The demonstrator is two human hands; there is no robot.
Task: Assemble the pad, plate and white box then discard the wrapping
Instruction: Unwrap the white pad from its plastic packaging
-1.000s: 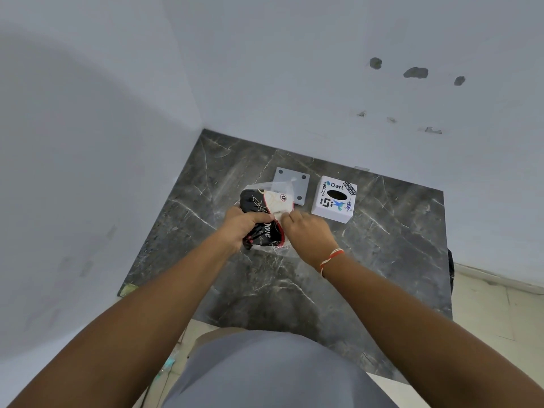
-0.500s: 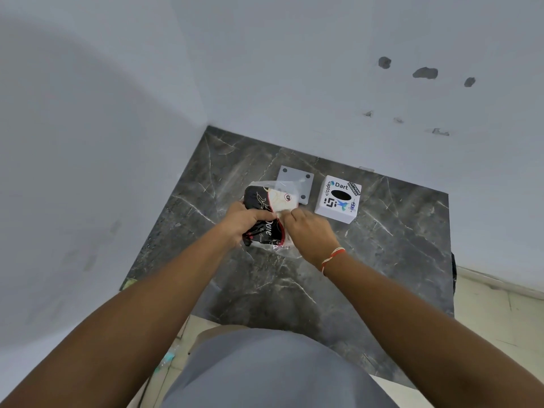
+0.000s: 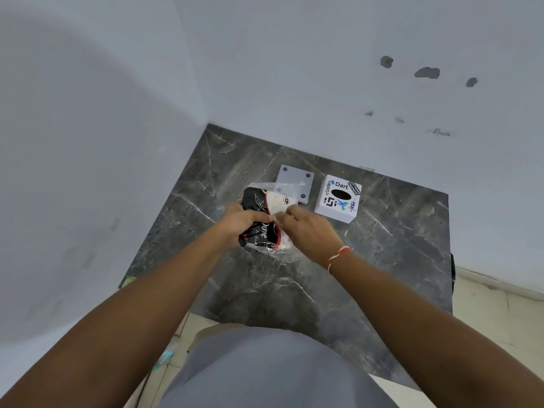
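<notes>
Black printed pad in clear wrapping (image 3: 266,222) sits mid-countertop (image 3: 382,260). Left hand (image 3: 240,220) curls closed around its near-left side; right hand (image 3: 312,231) pinches the film's right edge. Grey plate (image 3: 295,179) just behind, partly under film. White box (image 3: 338,201) right of plate.

A dark grey marble table (image 3: 368,269), veined with white streaks, sits pushed into a corner. Pale bluish-white walls meet at that far corner: the left wall (image 3: 88,142) runs smooth and shadowed, while the far wall (image 3: 309,83) shows three dark chipped patches (image 3: 426,72) up at the right and smaller scuffs below them. Light tiled floor (image 3: 497,313) shows off the table's right edge and near its front. Soft, even light, no hard shadows.
</notes>
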